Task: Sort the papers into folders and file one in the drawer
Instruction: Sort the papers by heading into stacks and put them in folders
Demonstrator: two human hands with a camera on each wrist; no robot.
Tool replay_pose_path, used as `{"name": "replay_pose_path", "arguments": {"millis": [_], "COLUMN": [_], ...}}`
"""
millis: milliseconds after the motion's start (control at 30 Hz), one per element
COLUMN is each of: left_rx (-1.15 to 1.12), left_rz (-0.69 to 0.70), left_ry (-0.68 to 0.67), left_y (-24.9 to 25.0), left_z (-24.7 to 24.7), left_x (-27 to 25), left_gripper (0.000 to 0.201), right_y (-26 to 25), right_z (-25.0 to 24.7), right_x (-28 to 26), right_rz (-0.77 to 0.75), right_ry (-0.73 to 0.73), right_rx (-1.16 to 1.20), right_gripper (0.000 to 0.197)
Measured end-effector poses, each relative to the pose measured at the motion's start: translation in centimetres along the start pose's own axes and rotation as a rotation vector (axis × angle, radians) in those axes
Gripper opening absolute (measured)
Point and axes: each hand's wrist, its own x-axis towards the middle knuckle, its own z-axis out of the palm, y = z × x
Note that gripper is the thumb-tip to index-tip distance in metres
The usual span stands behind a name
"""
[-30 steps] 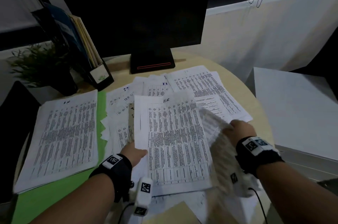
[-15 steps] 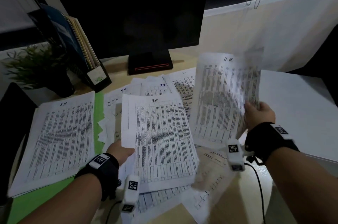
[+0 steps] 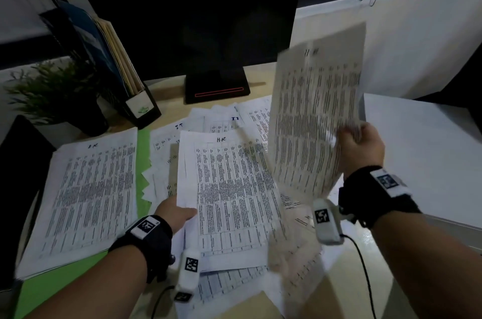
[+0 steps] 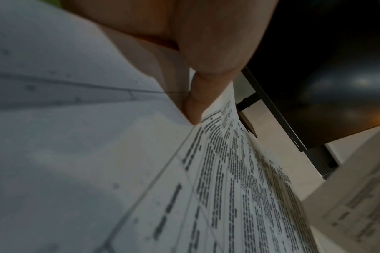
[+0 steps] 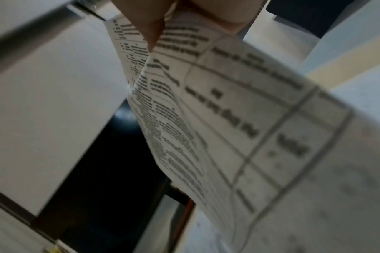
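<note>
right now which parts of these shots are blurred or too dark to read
Head view: dim room, the lifted sheet in the right hand is motion-smeared, its heading barely legible. Left wrist view: near paper out of focus. Right wrist view: print soft throughout.

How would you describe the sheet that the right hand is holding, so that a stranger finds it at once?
Start at the dark monitor behind the round desk, then look right of its stand. There the right hand grips one printed sheet by its edge. Unlike the sheets lying flat, it stands nearly upright in the air, above the desk.
</note>
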Motion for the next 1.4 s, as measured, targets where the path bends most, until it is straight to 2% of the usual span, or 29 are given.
{"name": "replay_pose_path", "arguments": {"millis": [133, 200, 267, 467, 533, 633, 667, 700, 733, 767, 800, 833, 900, 1000, 1067, 1133, 1167, 1300, 1400], "left_rx": [0.020, 0.020, 0.014, -0.034, -0.116, -0.392, -0.429, -0.428, -0.371, -0.273, -0.175, -0.087, 0.013, -0.018, -0.050, -0.109, -0.147, -0.087, -0.013], "left_rz": [-0.004, -0.007, -0.011, -0.067, -0.104, -0.273, -0.294, -0.257, -0.179, -0.099, -0.021, 0.036, 0.104, 0.087, 0.077, 0.062, 0.063, 0.085, 0.068], "left_ry": [-0.004, -0.007, -0.016, -0.063, -0.071, -0.162, -0.194, -0.210, -0.209, -0.183, -0.160, -0.152, -0.141, -0.082, -0.038, -0.016, -0.020, -0.009, 0.021], "left_y": [-0.4, -0.6, -0.6, 0.4, 0.8, 0.5, 0.2, 0.3, 0.7, 0.8, 0.6, 0.7, 0.5, 0.4, 0.5, 0.5, 0.4, 0.5, 0.6], "left_z": [-0.7, -0.9, -1.0, -0.7, -0.4, -0.1, 0.1, 0.3, 0.5, 0.7, 1.1, 1.3, 1.4, 1.4, 1.5, 1.7, 1.7, 2.2, 2.3], "left_x": [0.5, 0.5, 0.5, 0.2, 0.0, 0.5, 0.6, 0.3, -0.3, -0.7, -0.7, -0.9, -0.8, -0.3, -0.3, -0.1, 0.0, -0.3, -0.2], "left_gripper": [0.039, 0.040, 0.041, 0.054, 0.068, 0.103, 0.107, 0.096, 0.073, 0.049, 0.035, 0.031, 0.031, 0.030, 0.030, 0.031, 0.033, 0.053, 0.057], "right_y": [-3.0, -3.8, -3.6, 0.2, 2.3, 4.2, 4.3, 4.2, 4.0, 4.0, 4.0, 4.1, 5.2, 6.8, 7.4, 7.1, 7.0, 7.0, 6.7], "right_z": [-0.4, -0.2, 0.6, 3.4, 4.5, 6.0, 6.4, 6.7, 6.7, 6.7, 6.3, 5.7, 4.5, 3.5, 3.2, 2.9, 2.8, 2.9, 2.8], "right_x": [1.9, 2.2, 2.2, -1.9, -4.0, -6.1, -6.5, -6.6, -6.6, -6.3, -5.8, -5.1, -3.7, -1.9, -1.1, -0.6, -0.4, -1.2, -1.2], "right_rz": [-0.041, -0.022, 0.020, 0.063, 0.141, 0.226, 0.240, 0.239, 0.218, 0.188, 0.169, 0.194, 0.281, 0.358, 0.415, 0.438, 0.424, 0.369, 0.396], "right_ry": [0.045, 0.019, -0.038, -0.316, -0.391, -0.529, -0.584, -0.628, -0.645, -0.616, -0.554, -0.481, -0.415, -0.493, -0.567, -0.655, -0.672, -0.575, -0.572], "right_rx": [0.270, 0.397, 0.409, -0.021, -0.126, -0.303, -0.345, -0.389, -0.451, -0.543, -0.637, -0.717, -0.848, -1.003, -0.934, -0.823, -0.845, -1.092, -0.920], "right_gripper": [0.004, 0.004, 0.006, 0.009, 0.008, 0.006, 0.007, 0.012, 0.018, 0.026, 0.034, 0.044, 0.071, 0.110, 0.110, 0.098, 0.094, 0.115, 0.117]}}
